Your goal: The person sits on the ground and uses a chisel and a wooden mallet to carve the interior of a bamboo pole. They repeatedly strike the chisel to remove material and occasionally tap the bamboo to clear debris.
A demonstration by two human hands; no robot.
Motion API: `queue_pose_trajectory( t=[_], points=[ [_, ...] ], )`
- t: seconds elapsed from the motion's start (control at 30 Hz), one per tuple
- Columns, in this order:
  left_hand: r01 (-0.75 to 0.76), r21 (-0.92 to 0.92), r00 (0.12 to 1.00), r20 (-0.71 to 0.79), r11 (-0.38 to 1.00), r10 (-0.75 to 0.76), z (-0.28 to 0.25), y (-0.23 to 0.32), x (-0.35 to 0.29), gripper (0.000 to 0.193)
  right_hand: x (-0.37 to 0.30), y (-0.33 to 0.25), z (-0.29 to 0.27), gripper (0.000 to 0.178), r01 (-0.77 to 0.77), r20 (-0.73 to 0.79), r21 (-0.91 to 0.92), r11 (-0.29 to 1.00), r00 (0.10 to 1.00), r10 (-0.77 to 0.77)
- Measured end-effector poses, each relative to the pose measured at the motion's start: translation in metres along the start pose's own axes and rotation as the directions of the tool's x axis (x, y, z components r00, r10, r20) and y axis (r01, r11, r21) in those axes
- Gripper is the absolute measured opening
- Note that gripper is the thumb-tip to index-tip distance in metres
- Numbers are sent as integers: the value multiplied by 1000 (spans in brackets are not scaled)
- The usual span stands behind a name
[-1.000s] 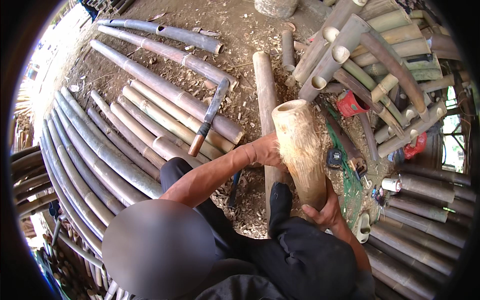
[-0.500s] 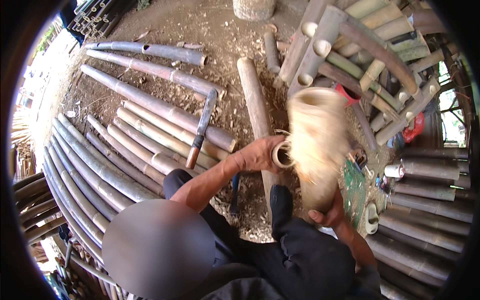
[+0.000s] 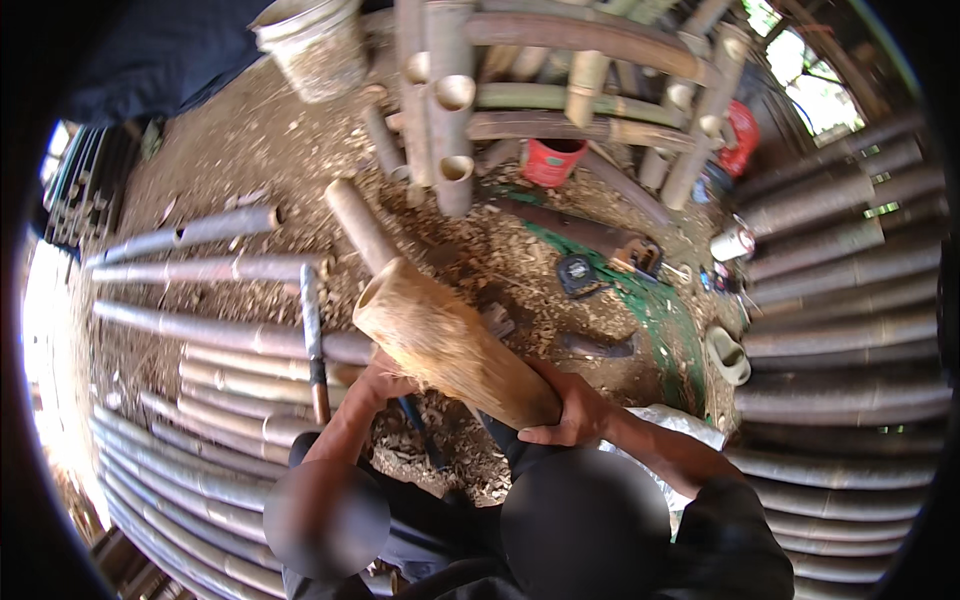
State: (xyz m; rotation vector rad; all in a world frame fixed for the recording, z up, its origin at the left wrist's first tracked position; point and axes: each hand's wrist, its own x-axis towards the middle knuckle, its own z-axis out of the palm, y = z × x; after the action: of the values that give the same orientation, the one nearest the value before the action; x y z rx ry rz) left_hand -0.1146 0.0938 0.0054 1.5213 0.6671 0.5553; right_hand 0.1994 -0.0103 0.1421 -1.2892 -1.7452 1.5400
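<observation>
My right hand [image 3: 572, 412] grips the lower end of a thick bamboo section [image 3: 455, 345], its thumb on the near side. The section lies slantwise in front of me, its open end toward the upper left, and its pale surface is shaggy with loose fibres. My left hand [image 3: 386, 378] is under the open end; its fingers are mostly hidden behind the section. A round bamboo pole [image 3: 362, 228] runs on the ground behind it. Left of my left hand, a long-bladed knife [image 3: 314, 340] with a wooden handle rests across several bamboo poles [image 3: 225, 330].
A bamboo frame [image 3: 453, 120] with round holes stands ahead, beside a red pot [image 3: 552, 163] and a whitish bucket [image 3: 312, 55]. A black tape measure [image 3: 580, 274] and a green net [image 3: 665, 330] lie among wood chips. At right are a sandal [image 3: 728, 357] and stacked bamboo poles [image 3: 850, 340].
The bamboo section has tipped from upright to slantwise, its open end now toward the upper left. The small bamboo tube at my left hand is no longer visible. My view has shifted right.
</observation>
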Motion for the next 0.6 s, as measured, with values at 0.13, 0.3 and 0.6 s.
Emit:
queue_pose_trajectory(
  t=[0.13,0.3,0.6],
  points=[
    [120,542,993,-50,832,-111,6,62,18,88,-36,92,-9,96,59,-650,105,993,759,24],
    [238,-204,830,-465,950,-308,-65,51,16,76,-113,269,-80,99,-737,-962,106,667,95,257],
    [-73,-452,749,-614,889,-250,-12,70,88,76,-71,315,-48,75,-868,-962,-119,483,222,162]
  ],
)
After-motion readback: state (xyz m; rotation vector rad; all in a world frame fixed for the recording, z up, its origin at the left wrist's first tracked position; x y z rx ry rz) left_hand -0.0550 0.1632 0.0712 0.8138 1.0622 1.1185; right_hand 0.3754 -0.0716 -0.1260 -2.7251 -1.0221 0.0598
